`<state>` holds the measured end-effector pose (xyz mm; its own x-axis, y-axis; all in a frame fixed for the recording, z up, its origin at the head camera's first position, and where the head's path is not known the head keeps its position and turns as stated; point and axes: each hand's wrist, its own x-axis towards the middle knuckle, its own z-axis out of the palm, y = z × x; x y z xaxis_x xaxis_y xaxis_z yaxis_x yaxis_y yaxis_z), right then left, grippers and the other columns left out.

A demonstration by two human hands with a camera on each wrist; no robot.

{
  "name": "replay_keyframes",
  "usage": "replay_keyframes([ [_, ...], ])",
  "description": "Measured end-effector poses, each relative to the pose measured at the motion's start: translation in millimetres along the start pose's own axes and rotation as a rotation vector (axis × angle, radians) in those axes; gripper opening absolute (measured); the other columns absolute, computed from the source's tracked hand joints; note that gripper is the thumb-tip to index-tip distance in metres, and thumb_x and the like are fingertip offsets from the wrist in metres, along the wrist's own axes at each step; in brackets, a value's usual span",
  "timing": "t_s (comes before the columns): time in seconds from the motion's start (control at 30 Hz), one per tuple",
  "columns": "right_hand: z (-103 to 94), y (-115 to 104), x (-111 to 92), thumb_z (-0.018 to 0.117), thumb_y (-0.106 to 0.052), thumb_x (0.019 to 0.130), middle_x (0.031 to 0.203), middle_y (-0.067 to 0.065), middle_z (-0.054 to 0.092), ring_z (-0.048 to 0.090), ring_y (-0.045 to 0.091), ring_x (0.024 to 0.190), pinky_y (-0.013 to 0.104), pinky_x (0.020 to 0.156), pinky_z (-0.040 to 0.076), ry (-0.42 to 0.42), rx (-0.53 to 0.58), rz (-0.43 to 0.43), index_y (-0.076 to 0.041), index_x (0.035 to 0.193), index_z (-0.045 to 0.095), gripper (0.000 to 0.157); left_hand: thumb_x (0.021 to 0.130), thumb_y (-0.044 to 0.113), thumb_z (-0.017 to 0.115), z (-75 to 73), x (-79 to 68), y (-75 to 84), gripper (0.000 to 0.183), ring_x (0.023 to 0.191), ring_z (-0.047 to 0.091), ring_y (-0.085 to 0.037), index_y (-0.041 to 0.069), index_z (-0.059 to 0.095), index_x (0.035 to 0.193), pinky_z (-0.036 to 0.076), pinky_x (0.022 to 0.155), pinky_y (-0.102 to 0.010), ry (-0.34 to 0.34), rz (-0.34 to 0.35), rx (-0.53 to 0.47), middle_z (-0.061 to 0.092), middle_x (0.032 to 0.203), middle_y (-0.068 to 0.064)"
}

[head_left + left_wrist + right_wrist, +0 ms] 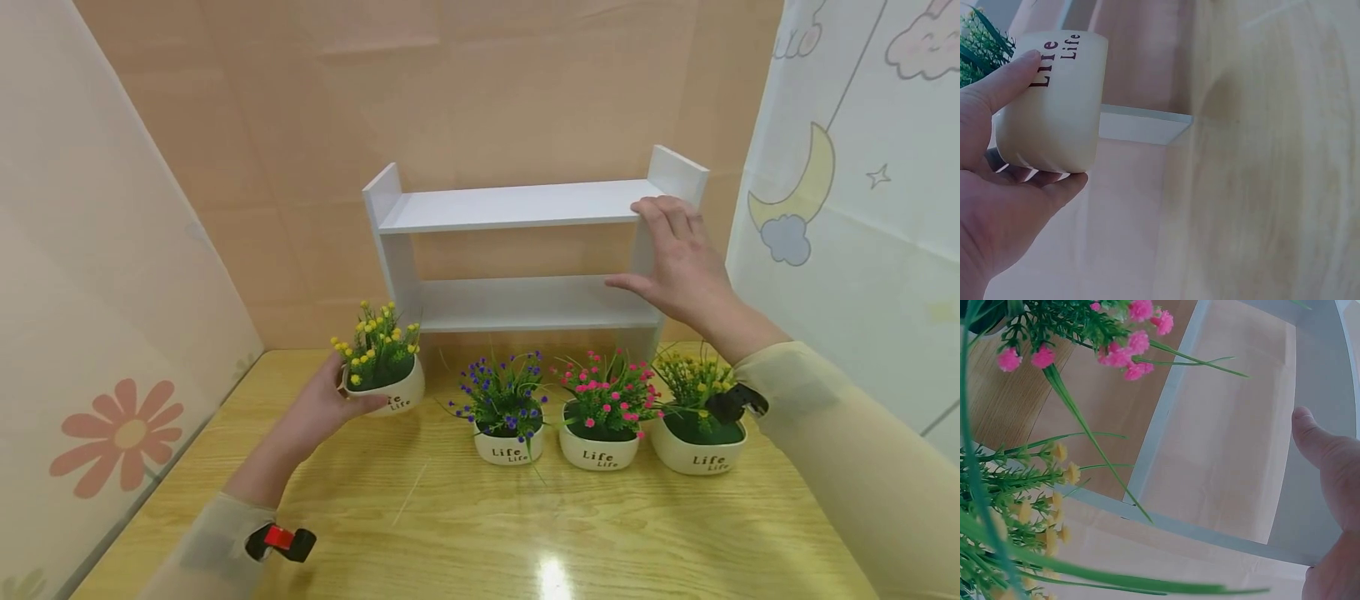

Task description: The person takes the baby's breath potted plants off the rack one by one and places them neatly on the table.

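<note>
My left hand [324,408] grips a white oval pot of yellow flowers [386,392], thumb across its lettered front and fingers around its side and underneath. In the left wrist view the pot [1054,106] hangs above the table, a shadow below it. Beside the left foot of a white two-tier shelf [517,207], the pot leans slightly. With thumb spread away from the fingers, my right hand [686,267] rests at the shelf's upper right end, fingertips at the top board. In the right wrist view its thumb [1313,437] overlaps a shelf board.
Right of the held pot, three similar pots stand in a row before the shelf: purple flowers [508,446], pink flowers [600,450] and yellow flowers [701,454] under my right forearm. The wooden table [450,533] meets patterned side walls and a peach backdrop [517,92].
</note>
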<state>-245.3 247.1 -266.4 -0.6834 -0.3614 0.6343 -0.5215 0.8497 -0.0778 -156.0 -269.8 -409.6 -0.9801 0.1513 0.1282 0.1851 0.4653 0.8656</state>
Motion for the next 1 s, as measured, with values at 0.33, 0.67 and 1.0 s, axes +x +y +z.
replay_keyframes([
  [0.33,-0.7,0,-2,0.102,-0.031,0.081,0.160,0.024,0.036,0.028,0.046,0.152,0.061,0.125,0.030,-0.004,0.002,0.009,-0.004,0.163,0.034,0.109,0.090,0.025,0.096,15.5,0.1,-17.8,0.094,0.150,0.048,-0.042,0.015,0.038,0.163,0.040,0.119,-0.069,-0.080,0.028,-0.023,0.053,0.160,-0.016],
  [0.67,-2.5,-1,-2,0.102,-0.030,0.081,0.159,0.024,0.036,0.027,0.046,0.152,0.059,0.126,0.028,0.006,-0.003,-0.005,-0.003,0.162,0.035,0.108,0.089,0.021,0.096,23.9,2.2,-29.9,0.097,0.149,0.050,-0.042,0.011,0.037,0.166,0.041,0.121,-0.064,-0.151,-0.015,-0.040,0.055,0.159,-0.017],
  [1.0,-4.1,-2,-3,0.102,-0.031,0.081,0.161,0.023,0.036,0.027,0.045,0.153,0.058,0.128,0.027,-0.002,0.004,0.007,-0.004,0.163,0.035,0.109,0.086,0.019,0.098,35.7,1.9,-35.1,0.101,0.154,0.043,-0.048,0.007,0.036,0.165,0.032,0.126,-0.066,-0.145,-0.055,-0.044,0.050,0.163,-0.024],
])
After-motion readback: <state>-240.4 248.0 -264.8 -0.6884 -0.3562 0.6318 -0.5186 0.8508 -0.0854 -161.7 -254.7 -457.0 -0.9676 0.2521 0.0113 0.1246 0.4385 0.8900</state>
